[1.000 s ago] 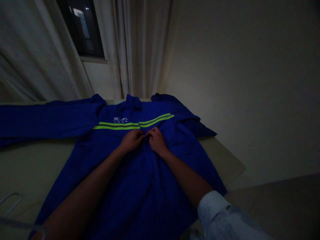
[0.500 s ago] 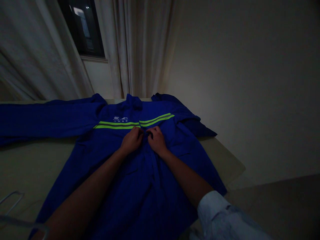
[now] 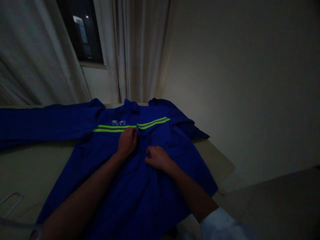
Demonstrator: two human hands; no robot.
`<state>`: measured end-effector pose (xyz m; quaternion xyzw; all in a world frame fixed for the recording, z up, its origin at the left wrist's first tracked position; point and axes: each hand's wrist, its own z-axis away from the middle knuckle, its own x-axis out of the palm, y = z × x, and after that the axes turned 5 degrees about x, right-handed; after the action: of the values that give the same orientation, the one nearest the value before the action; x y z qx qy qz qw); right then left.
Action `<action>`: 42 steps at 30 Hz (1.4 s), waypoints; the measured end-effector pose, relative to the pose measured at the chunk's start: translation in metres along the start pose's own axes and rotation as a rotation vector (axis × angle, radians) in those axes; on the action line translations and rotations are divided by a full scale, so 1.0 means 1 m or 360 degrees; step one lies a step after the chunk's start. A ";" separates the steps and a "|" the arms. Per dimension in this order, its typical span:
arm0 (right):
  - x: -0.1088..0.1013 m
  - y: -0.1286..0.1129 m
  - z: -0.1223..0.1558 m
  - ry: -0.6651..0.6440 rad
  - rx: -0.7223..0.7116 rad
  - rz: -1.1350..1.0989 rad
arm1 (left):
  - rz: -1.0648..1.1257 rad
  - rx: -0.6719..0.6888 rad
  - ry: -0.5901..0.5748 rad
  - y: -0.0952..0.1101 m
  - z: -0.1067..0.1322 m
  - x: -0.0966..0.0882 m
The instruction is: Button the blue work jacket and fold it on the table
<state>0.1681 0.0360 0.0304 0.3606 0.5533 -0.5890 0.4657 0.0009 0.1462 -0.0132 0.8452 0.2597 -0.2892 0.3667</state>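
A blue work jacket (image 3: 100,173) with a yellow-green reflective stripe across the chest lies spread face up, its collar at the far side. White print shows above the stripe on the left. My left hand (image 3: 127,142) is closed on the jacket's front edge, just below the stripe. Lower down and to the right, my right hand (image 3: 158,157) has its fingers curled together at the same front opening, over the cloth. Whatever lies between the right fingertips is too dark to make out. One sleeve stretches out to the left; the other is folded at the right.
The jacket rests on a pale table (image 3: 25,173), whose right corner stands near the wall (image 3: 237,83). Part of a white wire hanger (image 3: 12,203) shows at the lower left. Behind the table hang long curtains (image 3: 135,50) beside a dark window (image 3: 82,33).
My right hand has moved down the jacket front, away from my left hand. The left hand stays near the stripe, its fingers closed at the edge. The view has shifted slightly.
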 end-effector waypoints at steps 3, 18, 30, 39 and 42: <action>0.009 0.017 -0.007 0.0129 0.0018 -0.0404 | -0.0031 0.0026 -0.0256 0.014 0.008 -0.016; 0.012 0.027 -0.014 0.0227 -0.0069 -0.1076 | 0.0153 0.0230 -0.0651 0.030 0.060 -0.027; 0.006 0.014 -0.002 0.0319 -0.0145 -0.0853 | -0.0404 0.0715 -0.0522 0.037 0.067 -0.032; 0.016 0.021 -0.012 0.0072 -0.0027 -0.1268 | -0.0511 0.0719 -0.0541 0.035 0.066 -0.031; 0.021 0.021 -0.013 0.0127 -0.0044 -0.1356 | -0.0624 0.0746 -0.0550 0.039 0.063 -0.036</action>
<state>0.1805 0.0471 0.0025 0.1159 0.6783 -0.7068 0.1637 -0.0171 0.0660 -0.0062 0.7791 0.2778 -0.5446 0.1388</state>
